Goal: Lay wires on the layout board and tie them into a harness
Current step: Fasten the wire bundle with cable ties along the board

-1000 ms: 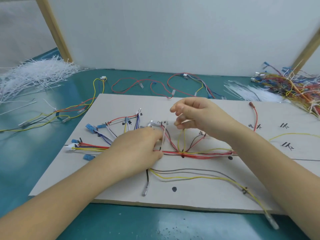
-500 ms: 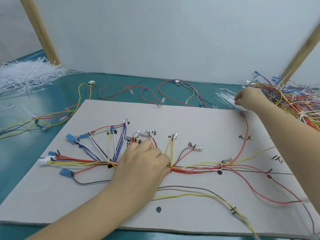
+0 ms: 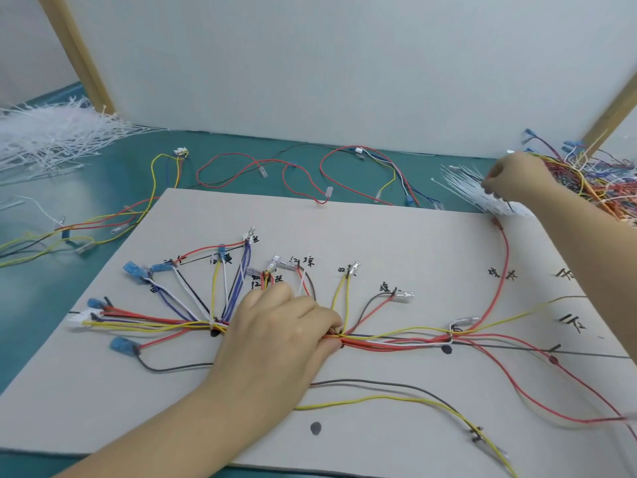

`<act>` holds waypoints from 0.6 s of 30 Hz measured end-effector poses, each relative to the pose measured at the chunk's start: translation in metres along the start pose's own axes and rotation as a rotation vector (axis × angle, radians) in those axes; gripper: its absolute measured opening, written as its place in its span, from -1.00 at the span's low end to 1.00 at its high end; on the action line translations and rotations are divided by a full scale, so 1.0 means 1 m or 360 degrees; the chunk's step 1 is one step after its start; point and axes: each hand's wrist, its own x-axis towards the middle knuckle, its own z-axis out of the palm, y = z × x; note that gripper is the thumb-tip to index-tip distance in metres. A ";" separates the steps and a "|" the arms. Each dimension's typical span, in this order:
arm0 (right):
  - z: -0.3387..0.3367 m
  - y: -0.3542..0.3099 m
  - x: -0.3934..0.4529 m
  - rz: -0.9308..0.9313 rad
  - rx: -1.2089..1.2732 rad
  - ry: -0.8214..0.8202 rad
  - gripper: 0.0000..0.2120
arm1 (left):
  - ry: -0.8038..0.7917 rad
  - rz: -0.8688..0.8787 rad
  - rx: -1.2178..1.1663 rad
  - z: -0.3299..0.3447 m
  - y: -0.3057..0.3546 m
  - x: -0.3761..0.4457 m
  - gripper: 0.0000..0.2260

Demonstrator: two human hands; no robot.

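Left hand (image 3: 275, 336) pins the multicoloured wire bundle (image 3: 389, 343) to the grey layout board (image 3: 396, 236), holding the run in place; right hand (image 3: 513, 181) pinches white plastic cable ties (image 3: 465, 188) for binding.

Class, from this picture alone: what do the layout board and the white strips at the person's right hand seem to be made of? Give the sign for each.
Layout board: probably cardboard or greyboard, matt beige, with marker characters and dots inked straight onto it.

White strips: likely nylon cable ties, thin, stiff, straight, slightly translucent, fanned in a bundle where the right hand reaches. Plastic seems sure; the exact type is not visible.
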 end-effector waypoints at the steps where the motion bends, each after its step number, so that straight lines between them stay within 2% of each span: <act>1: -0.004 -0.003 -0.005 -0.0022 0.0113 0.0052 -0.85 | -0.0010 -0.0012 0.0005 -0.001 0.000 0.000 -0.79; 3: -0.016 -0.016 -0.022 -0.0120 0.0367 0.0128 -0.75 | -0.0013 -0.0040 0.0014 -0.002 -0.001 -0.001 -0.87; 5: -0.031 -0.039 -0.052 -0.0239 0.0805 0.0170 -0.65 | -0.0024 -0.0084 0.0019 -0.004 -0.001 -0.002 -0.84; 7: -0.044 -0.068 -0.089 -0.0430 0.1245 0.0127 -0.73 | -0.0042 -0.0093 0.0014 -0.004 0.000 -0.002 -0.80; 9: -0.051 -0.095 -0.131 -0.0579 0.1672 -0.0148 -0.73 | -0.0019 -0.0022 0.0022 -0.004 0.000 -0.002 -0.87; 11: -0.049 -0.113 -0.172 -0.0665 0.2021 -0.0569 -0.67 | -0.0009 0.0025 0.0042 -0.004 0.000 -0.001 -0.89; 12: -0.045 -0.119 -0.189 -0.0708 0.2044 -0.0695 -0.69 | -0.0012 0.0031 0.0049 -0.003 0.000 -0.001 -0.88; 15: -0.026 -0.126 -0.218 -0.0752 0.1838 -0.0858 -0.81 | -0.0007 0.0053 0.0103 -0.001 0.002 -0.002 -0.90; 18: -0.009 -0.123 -0.222 -0.0687 0.1767 -0.0860 -0.82 | 0.0007 0.0076 0.0117 0.001 0.001 -0.001 -0.91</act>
